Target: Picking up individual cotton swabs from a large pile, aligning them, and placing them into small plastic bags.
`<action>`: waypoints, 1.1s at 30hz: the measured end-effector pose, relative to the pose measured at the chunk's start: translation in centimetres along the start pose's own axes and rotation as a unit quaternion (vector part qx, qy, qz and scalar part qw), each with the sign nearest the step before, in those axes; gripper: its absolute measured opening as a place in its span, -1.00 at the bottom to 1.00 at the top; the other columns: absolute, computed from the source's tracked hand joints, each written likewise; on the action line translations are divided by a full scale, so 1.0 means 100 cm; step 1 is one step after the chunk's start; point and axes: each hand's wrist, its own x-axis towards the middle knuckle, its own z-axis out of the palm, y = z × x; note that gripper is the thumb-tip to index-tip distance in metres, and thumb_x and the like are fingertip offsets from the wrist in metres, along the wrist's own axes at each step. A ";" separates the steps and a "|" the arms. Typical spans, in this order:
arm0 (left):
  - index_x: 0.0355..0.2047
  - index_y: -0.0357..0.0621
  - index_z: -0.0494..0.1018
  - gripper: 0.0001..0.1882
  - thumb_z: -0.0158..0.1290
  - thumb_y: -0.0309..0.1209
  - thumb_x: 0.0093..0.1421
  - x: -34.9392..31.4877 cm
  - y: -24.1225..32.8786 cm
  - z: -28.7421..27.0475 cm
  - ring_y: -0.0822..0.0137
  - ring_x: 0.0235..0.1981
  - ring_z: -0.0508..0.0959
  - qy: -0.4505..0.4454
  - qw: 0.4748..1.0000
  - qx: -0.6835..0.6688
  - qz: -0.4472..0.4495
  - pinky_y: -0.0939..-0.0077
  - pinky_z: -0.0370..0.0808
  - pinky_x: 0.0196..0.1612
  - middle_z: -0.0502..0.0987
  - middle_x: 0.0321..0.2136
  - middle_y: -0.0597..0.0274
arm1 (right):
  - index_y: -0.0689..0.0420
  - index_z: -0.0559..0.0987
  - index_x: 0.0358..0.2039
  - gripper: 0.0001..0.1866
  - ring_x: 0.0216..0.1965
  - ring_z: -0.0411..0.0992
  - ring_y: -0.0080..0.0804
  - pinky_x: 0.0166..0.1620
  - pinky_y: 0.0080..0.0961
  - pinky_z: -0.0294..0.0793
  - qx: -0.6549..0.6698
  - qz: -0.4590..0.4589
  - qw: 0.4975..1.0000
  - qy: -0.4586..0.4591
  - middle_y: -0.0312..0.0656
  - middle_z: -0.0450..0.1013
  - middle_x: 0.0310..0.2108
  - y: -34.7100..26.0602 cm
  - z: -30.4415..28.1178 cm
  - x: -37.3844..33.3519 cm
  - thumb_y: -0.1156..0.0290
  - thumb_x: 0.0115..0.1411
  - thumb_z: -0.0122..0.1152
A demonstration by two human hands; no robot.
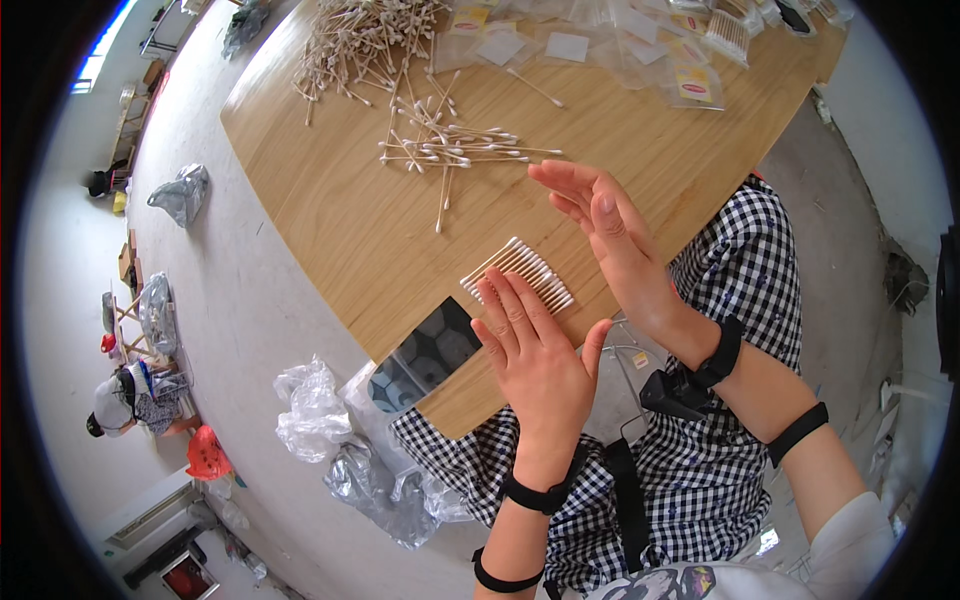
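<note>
A neat row of cotton swabs [540, 274] lies side by side near the table's front edge. My left hand [535, 350] rests flat over the near part of that row, fingers stretched and thumb out to the side; its fingertips hide some of the sticks. Raised to the right of the row is my right hand [615, 235], fingers extended, with nothing visible in it. Beyond the hands a loose scatter of cotton swabs [450, 148] spreads over the wooden table [330, 210]. A much larger heap of swabs [350, 45] sits at the far side.
A dark phone-like slab [428, 352] lies at the table's near left corner. Clear plastic packets [695, 85] and a bundle of swabs [727, 38] lie at the far right. Crumpled plastic bags [380, 480] are on the floor. Another person [135, 400] sits at far left.
</note>
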 end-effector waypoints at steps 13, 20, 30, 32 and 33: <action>0.40 -0.39 -0.14 -0.19 -0.07 -0.13 0.36 -0.017 -0.023 -0.021 -0.13 0.47 -0.19 0.164 0.975 -0.143 -0.045 -0.11 -0.32 0.41 -0.11 0.42 -0.24 | 0.17 0.54 -0.06 -0.74 -0.11 0.43 -0.51 0.01 -0.54 0.39 -0.118 0.008 0.993 -0.022 -0.24 0.50 -0.13 -0.019 -0.006 -0.006 0.32 0.31 0.20; 0.28 -0.35 0.16 -0.45 -0.08 -0.32 0.37 -0.052 -0.044 -0.024 -0.06 0.36 0.08 0.178 0.969 -0.129 -0.115 0.01 -0.10 0.40 0.13 0.28 -0.16 | 0.15 0.55 -0.33 -0.91 -0.38 0.43 -0.39 -0.26 -0.45 0.43 -0.312 0.020 0.938 -0.148 -0.24 0.44 -0.39 -0.022 -0.013 -0.005 0.47 0.16 0.27; 0.40 0.00 0.13 -0.24 -0.01 0.07 0.30 -0.035 -0.014 -0.006 -0.19 0.46 -0.27 0.018 0.999 0.000 -0.044 -0.12 -0.33 0.41 -0.19 0.43 -0.25 | 0.17 0.56 -0.40 -0.88 -0.37 0.45 -0.31 -0.32 -0.40 0.43 -0.437 -0.077 0.876 -0.190 -0.23 0.43 -0.40 -0.008 -0.010 -0.010 0.47 0.08 0.34; 0.41 0.04 0.10 -0.19 -0.01 0.14 0.28 -0.035 -0.010 -0.003 -0.19 0.46 -0.34 0.000 0.999 0.010 -0.050 -0.13 -0.35 0.41 -0.26 0.44 -0.26 | 0.16 0.56 -0.39 -0.88 -0.37 0.44 -0.29 -0.31 -0.37 0.43 -0.449 -0.083 0.868 -0.193 -0.23 0.43 -0.40 -0.009 -0.010 -0.009 0.45 0.08 0.33; 0.42 0.04 0.09 -0.17 0.00 0.15 0.26 -0.036 -0.010 -0.002 -0.20 0.46 -0.33 0.002 0.999 0.013 -0.052 -0.12 -0.36 0.41 -0.25 0.43 -0.27 | 0.15 0.55 -0.39 -0.88 -0.37 0.45 -0.24 -0.30 -0.33 0.43 -0.468 -0.100 0.855 -0.200 -0.21 0.43 -0.40 -0.009 -0.008 -0.008 0.43 0.08 0.31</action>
